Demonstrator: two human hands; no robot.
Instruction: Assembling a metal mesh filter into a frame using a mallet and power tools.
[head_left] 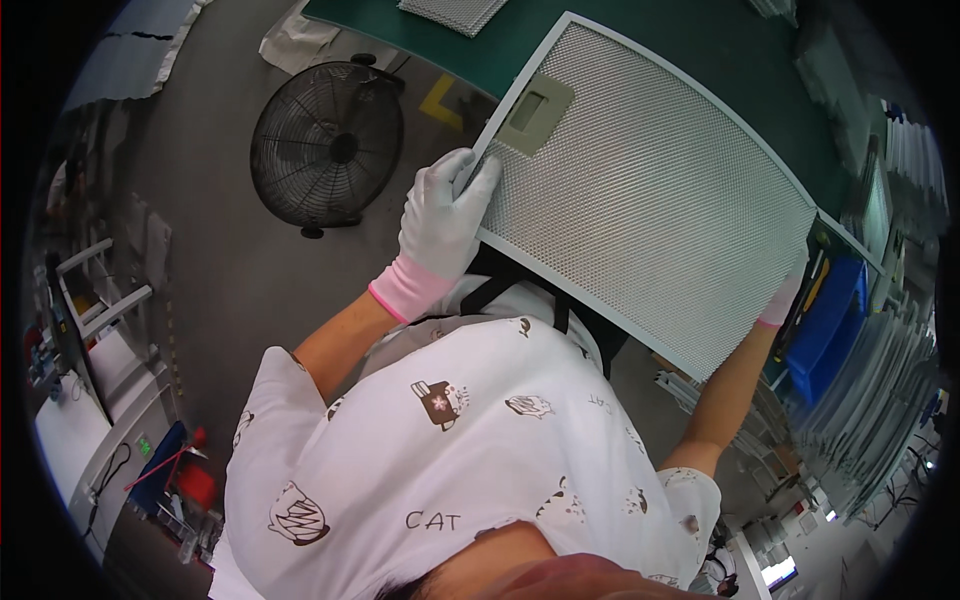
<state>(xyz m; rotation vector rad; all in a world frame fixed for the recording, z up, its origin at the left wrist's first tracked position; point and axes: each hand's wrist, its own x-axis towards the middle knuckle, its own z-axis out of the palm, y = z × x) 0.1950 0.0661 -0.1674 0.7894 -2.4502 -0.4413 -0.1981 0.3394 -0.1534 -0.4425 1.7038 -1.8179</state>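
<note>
A large metal mesh filter panel (pixel 660 190) with a pale frame is held tilted in front of me. A beige plastic latch plate (pixel 537 112) sits near its upper left corner. My left hand (pixel 445 205), in a white glove with a pink cuff, grips the panel's left edge, thumb over the front face. At the opposite edge is my right hand (pixel 790 285), also gloved; its fingers are mostly hidden behind the panel, and it appears to hold that side.
The green worktable (pixel 400 28) lies beyond the panel, with another mesh panel (pixel 455 12) on it. A black floor fan (pixel 328 148) stands at the left. On the right are a blue bin (pixel 828 335) and many stacked panels (pixel 865 400).
</note>
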